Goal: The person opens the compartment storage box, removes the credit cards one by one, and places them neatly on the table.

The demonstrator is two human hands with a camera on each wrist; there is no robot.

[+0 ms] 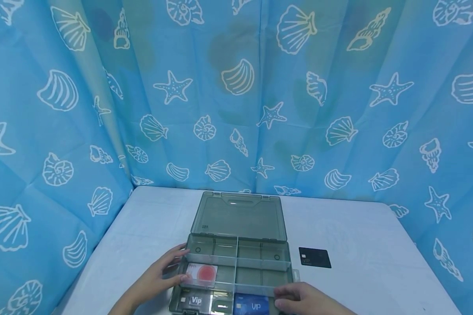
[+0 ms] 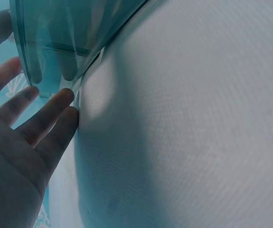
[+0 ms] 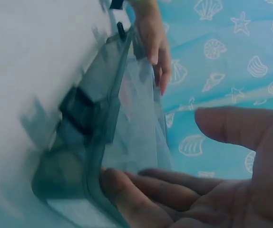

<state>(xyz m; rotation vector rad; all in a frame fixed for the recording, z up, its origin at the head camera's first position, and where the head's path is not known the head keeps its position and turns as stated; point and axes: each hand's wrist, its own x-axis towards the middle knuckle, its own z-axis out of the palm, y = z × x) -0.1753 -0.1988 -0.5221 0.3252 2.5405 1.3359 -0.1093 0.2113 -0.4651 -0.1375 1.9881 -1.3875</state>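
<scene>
A smoky grey divided plastic box (image 1: 256,276) stands on the table with its lid (image 1: 239,216) laid back. A white card with a red circle (image 1: 206,274) sits in its middle left compartment. At the front left is a dark card marked Vip (image 1: 192,301), and at the front right a blue VIP card (image 1: 252,305). My left hand (image 1: 159,271) rests on the box's left side, fingers spread and nearly straight. By the front right corner, my right hand (image 1: 303,298) touches the rim with its fingertips, its thumb held apart in the right wrist view.
A black VIP card (image 1: 314,257) lies on the white-covered table (image 1: 347,236) to the right of the box. Behind and beside the table hangs a blue curtain (image 1: 205,144) with white shells and starfish. Black latches (image 3: 79,110) show along the box's front.
</scene>
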